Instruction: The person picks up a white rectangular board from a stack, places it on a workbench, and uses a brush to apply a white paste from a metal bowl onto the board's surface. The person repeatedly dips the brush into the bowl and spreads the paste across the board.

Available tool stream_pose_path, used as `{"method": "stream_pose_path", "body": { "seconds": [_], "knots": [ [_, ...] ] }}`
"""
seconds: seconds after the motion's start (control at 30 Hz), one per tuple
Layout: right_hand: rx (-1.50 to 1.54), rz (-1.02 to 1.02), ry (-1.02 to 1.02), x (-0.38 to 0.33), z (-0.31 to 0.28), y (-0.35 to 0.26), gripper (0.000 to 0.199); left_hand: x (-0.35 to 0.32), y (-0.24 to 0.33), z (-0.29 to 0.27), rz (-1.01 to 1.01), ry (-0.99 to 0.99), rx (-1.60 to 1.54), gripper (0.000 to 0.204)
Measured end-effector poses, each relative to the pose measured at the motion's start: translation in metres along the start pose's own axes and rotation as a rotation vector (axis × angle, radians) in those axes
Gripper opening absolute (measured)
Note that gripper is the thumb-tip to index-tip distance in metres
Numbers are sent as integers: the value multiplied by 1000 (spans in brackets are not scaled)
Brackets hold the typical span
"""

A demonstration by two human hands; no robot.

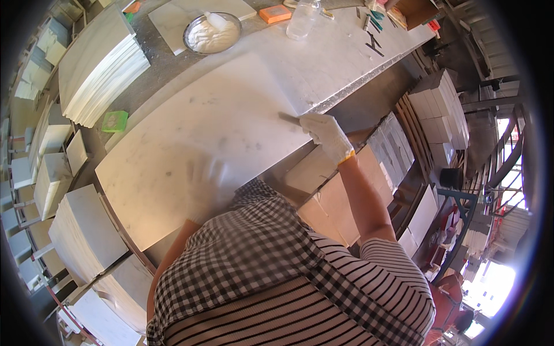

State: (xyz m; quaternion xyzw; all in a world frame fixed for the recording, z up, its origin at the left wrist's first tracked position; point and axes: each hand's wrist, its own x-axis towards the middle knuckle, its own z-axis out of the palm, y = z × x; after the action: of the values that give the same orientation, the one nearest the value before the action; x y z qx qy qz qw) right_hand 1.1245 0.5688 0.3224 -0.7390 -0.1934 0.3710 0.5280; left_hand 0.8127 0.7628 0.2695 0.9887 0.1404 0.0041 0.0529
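On the workbench, a broad white marble slab [202, 138] is lying flat, faintly veined in grey, with a few small dark specks across its face, its near edge running diagonally toward the person's chest. At its right-hand edge, the right hand [326, 134], wearing a white work glove with a yellow cuff, is closing its fingers around a thin flat blade [288, 119], whose dull grey tip is pointing left and resting against the slab where it meets a second, longer marble strip [346, 55]. The left hand [208, 179], also gloved in white, is showing only as a pale blur over the slab's lower middle; whether its fingers are spread or together I cannot tell.

Beyond the slab, a round metal bowl [212, 32] is holding white paste, with a white lump sitting in it. Just right of it, a small orange rectangular block [275, 13] is lying flat, and a clear plastic bottle [302, 20] is standing beside that. A small green square pad [115, 121] is sitting on the grey bench to the slab's left, near a fanned stack of white tiles [101, 69]. Below the bench on the right, tan cardboard boxes [332, 196] are standing side by side, plain-faced, with white tile stacks [441, 109] piled further right.
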Motion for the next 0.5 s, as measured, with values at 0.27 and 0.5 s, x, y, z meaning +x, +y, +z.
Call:
{"method": "stream_pose_path", "body": {
  "seconds": [0.27, 0.5],
  "knots": [
    [19, 52, 21, -40, 9, 21, 15, 0, -2, 3, 107, 276, 4, 88],
    [-355, -72, 167, -55, 28, 13, 18, 1, -1, 4, 25, 215, -54, 85]
  ]
}}
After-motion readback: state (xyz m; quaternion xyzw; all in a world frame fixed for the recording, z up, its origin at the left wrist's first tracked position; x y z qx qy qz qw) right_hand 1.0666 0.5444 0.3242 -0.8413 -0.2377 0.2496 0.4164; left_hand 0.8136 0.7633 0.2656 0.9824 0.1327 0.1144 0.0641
